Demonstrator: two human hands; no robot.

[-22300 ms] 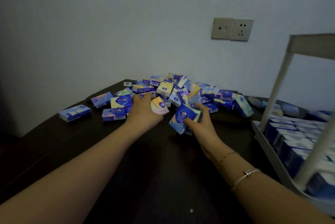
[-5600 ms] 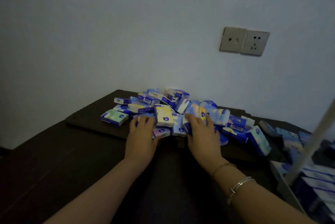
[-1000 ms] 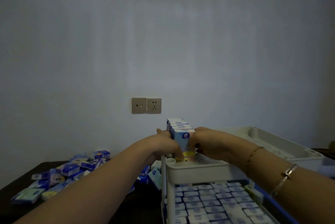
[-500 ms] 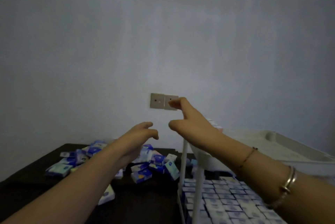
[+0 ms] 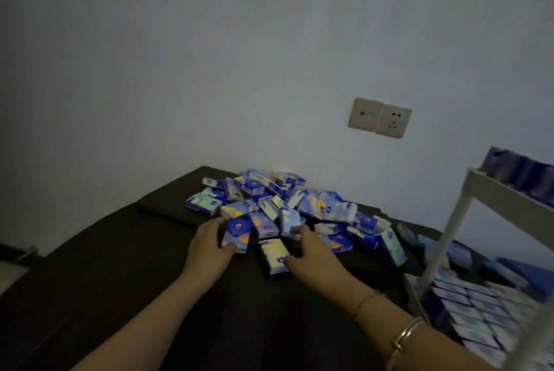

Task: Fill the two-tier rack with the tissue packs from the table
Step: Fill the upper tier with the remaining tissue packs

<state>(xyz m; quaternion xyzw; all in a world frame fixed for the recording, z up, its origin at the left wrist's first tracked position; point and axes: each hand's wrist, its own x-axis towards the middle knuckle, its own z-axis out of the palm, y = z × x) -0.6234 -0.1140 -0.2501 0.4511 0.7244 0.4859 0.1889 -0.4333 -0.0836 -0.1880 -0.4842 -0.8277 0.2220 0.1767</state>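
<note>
1. The pile of tissue packs (image 5: 287, 205) was heaped on the table (image 5: 120, 250) by the wall, left of the rack (image 5: 467, 190).
2. A blue pack (image 5: 236, 232) was grasped by the left hand (image 5: 209, 247).
3. A pale pack (image 5: 274, 255), long axis pointing away, was touched by the right hand (image 5: 311, 253), the nearer one; its grip could not be told.

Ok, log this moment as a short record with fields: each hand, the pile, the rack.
left hand: grips a blue pack at the near edge of the pile
right hand: fingers on a pale yellow pack lying on the table
pile of tissue packs: loose heap against the wall
rack: at right; lower tier shows rows of packs, upper tier holds some too
</note>
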